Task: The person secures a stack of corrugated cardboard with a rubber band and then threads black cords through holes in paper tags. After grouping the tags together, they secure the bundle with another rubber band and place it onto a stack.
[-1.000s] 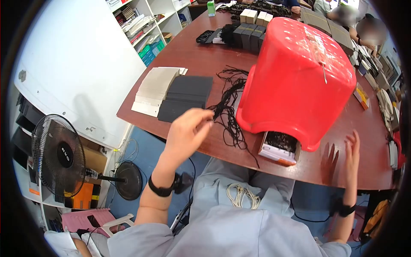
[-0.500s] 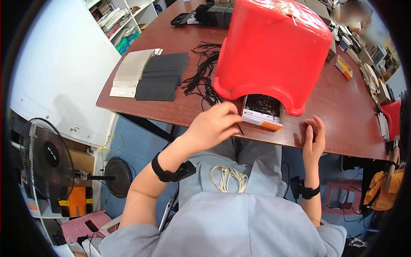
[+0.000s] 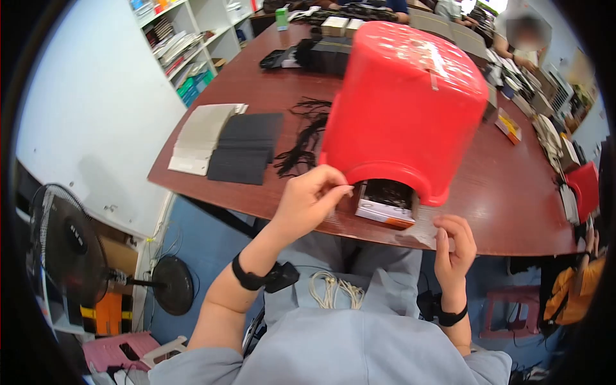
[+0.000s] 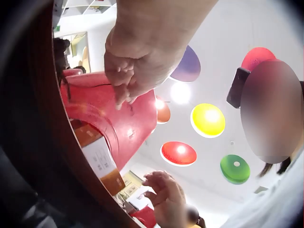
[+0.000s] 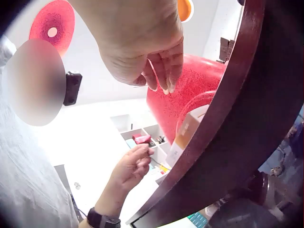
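Standing by the table (image 3: pixel 513 192), I see the person's left hand (image 3: pixel 311 200) raised at the near left corner of the red stool (image 3: pixel 410 112), thumb and index finger pinched together on a thin black strand (image 4: pixel 97 86). The strand shows best in the left wrist view, running to the fingertips across the red plastic. The right hand (image 3: pixel 457 247) hovers near the table edge, to the right of the box (image 3: pixel 385 213), its fingers loosely bent and the thumb apart from them; I make out nothing in its hold.

The stool stands on the table with its seat up, and the white and orange box pokes out from under its arched opening, with dark stuff (image 3: pixel 388 191) inside (a tangle of something, too blurred for me to name). Just left of the stool lies a loose bunch of black cords (image 3: pixel 305 144). Farther left, black cards (image 3: pixel 244 151) overlap in a spread beside a row of pale cards (image 3: pixel 199 141). A pale drawstring (image 3: pixel 337 290) lies looped at the person's lap.
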Action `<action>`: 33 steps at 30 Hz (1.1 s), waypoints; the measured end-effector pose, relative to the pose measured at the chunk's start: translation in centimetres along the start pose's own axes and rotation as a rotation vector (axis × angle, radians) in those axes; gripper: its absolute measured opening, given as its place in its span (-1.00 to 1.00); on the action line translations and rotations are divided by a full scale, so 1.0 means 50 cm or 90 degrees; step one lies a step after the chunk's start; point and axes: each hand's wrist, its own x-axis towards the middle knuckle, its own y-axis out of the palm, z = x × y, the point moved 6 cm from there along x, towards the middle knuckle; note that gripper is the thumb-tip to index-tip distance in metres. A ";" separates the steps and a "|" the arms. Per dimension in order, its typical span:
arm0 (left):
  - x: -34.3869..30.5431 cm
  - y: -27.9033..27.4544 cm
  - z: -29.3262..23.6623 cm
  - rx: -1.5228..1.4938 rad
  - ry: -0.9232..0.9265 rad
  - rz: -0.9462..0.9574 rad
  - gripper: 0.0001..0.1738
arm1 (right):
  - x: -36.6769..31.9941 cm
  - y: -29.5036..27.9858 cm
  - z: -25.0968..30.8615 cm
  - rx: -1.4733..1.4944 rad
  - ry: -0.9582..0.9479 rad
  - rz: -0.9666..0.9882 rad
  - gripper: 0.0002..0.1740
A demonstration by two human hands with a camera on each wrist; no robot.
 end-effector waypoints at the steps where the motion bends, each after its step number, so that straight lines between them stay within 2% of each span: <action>1: 0.007 -0.004 -0.016 0.160 0.116 -0.023 -0.95 | 0.003 0.013 0.010 0.003 -0.002 0.029 -0.90; 2: 0.012 -0.010 -0.015 0.322 0.149 -0.003 -0.93 | 0.007 0.025 0.017 0.022 -0.008 0.045 -0.90; 4: 0.009 -0.034 -0.003 0.439 0.234 -0.034 -0.86 | 0.013 0.048 0.028 0.001 -0.060 0.081 -0.92; 6: 0.010 -0.093 -0.011 0.421 0.213 -0.055 -0.80 | 0.011 0.057 0.020 -0.001 -0.068 0.081 -0.93; 7: 0.009 -0.132 -0.025 0.503 0.233 -0.066 -0.74 | 0.008 0.055 0.010 0.005 -0.038 0.076 -0.93; 8: 0.007 -0.170 -0.032 0.599 0.212 -0.038 -0.59 | 0.005 0.053 0.000 0.007 -0.006 0.072 -0.94; 10: 0.008 -0.244 -0.014 0.719 0.129 0.039 -0.44 | -0.001 0.051 -0.008 0.027 0.009 0.074 -0.95; 12: 0.019 -0.296 0.007 0.745 0.031 0.106 -0.33 | -0.008 0.052 -0.023 0.040 0.054 0.090 -0.95; 17: 0.046 -0.306 0.019 0.799 0.000 0.160 -0.45 | -0.011 0.059 -0.025 0.059 0.054 0.094 -0.96; 19: 0.043 -0.295 -0.003 0.831 0.136 0.122 -0.51 | -0.013 0.061 -0.021 0.065 0.056 0.090 -0.96; 20: 0.041 -0.291 -0.003 0.830 0.136 0.122 -0.51 | -0.014 0.062 -0.020 0.071 0.071 0.093 -0.96; 22: 0.038 -0.297 0.015 0.796 -0.004 0.134 -0.53 | -0.016 0.062 -0.019 0.078 0.084 0.097 -0.97; 23: 0.035 -0.299 0.021 0.795 -0.004 0.131 -0.53 | -0.015 0.062 -0.013 0.071 0.057 0.101 -0.96; 25: 0.029 -0.292 0.007 0.704 0.107 0.115 -0.52 | -0.017 0.061 -0.004 0.066 0.027 0.107 -0.96; 26: 0.021 -0.291 0.007 0.705 0.105 0.110 -0.52 | -0.023 0.063 -0.002 0.115 0.033 0.131 -0.94; 28: 0.000 -0.265 -0.056 0.574 0.177 -0.055 -0.63 | -0.019 0.075 0.014 0.166 0.034 0.155 -0.90; 30: -0.038 -0.188 -0.046 0.009 0.024 -0.114 -0.69 | -0.009 0.126 0.065 0.248 0.045 0.224 -0.66; 31: -0.058 -0.132 -0.057 -0.014 0.013 -0.083 -0.71 | -0.011 0.149 0.085 0.252 0.039 0.230 -0.66; 33: -0.094 -0.032 -0.047 -0.102 -0.018 -0.017 -0.74 | -0.017 0.196 0.116 0.316 -0.003 0.258 -0.41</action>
